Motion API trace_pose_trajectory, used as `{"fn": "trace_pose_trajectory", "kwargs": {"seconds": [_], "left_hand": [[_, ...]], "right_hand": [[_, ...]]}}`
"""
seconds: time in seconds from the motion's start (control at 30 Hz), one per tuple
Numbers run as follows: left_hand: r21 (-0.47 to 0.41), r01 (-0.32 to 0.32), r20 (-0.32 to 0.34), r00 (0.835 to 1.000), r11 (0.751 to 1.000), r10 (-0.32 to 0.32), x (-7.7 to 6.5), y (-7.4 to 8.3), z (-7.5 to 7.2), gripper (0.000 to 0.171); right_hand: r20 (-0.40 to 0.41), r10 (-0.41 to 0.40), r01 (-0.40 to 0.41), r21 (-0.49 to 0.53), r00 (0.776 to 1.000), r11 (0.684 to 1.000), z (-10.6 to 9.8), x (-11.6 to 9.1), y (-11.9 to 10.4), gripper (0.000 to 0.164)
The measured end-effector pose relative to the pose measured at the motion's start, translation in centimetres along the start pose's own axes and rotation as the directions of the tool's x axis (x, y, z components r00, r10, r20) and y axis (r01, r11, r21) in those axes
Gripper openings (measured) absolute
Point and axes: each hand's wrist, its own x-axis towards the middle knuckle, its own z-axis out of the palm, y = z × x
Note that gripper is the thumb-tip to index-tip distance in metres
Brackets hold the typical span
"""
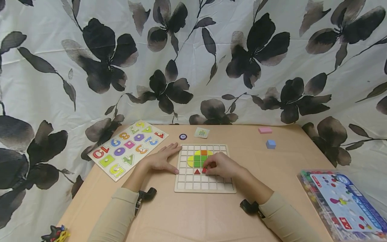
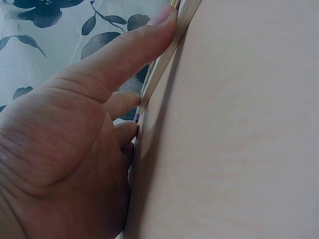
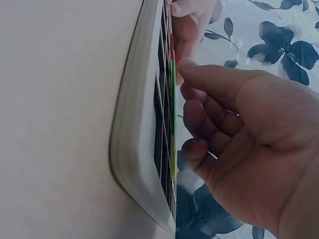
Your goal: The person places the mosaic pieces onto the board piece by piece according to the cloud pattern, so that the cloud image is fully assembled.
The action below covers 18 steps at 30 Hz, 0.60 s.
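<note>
A wooden grid board [image 1: 205,192] lies mid-table. On it sit green squares [image 1: 197,161], yellow curved pieces [image 1: 190,161], an orange piece [image 1: 204,152] and a red triangle [image 1: 197,172]. My right hand [image 1: 222,164] is over the board's right half, pinching a second small red piece [image 1: 204,170] between thumb and forefinger, just right of that triangle. Its other fingers curl in toward the palm in the right wrist view. My left hand [image 1: 163,158] is spread with straight fingers along the board's left edge, the thumb [image 2: 162,27] touching the side.
A number-and-shape puzzle board [image 1: 142,137] lies at the left. Behind the grid are a dark round token [image 1: 182,136] and a small card [image 1: 201,132]. A pink block [image 1: 265,130] and a blue block [image 1: 270,144] sit back right. A clear box [image 1: 344,201] occupies the right edge, a toy figure [image 1: 55,233] front left.
</note>
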Motion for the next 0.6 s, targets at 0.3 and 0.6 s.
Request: {"fn": "trace_pose_trajectory", "kwargs": {"seconds": [0.3,0.6], "left_hand": [[0.002,0.002,-0.001,1.000,1.000,-0.002,0.03,-0.03,0.04,0.115],[0.011,0.000,-0.004,1.000,1.000,0.000,0.08,-0.16,0.16,0.115]], "right_hand": [[0.036,-0.006,0.008,-0.068,0.999,0.998,0.25,0.02,0.29,0.016],[0.047,0.002,0.002,-0.087,0.999,0.996,0.34,-0.03,0.35,0.016]]}}
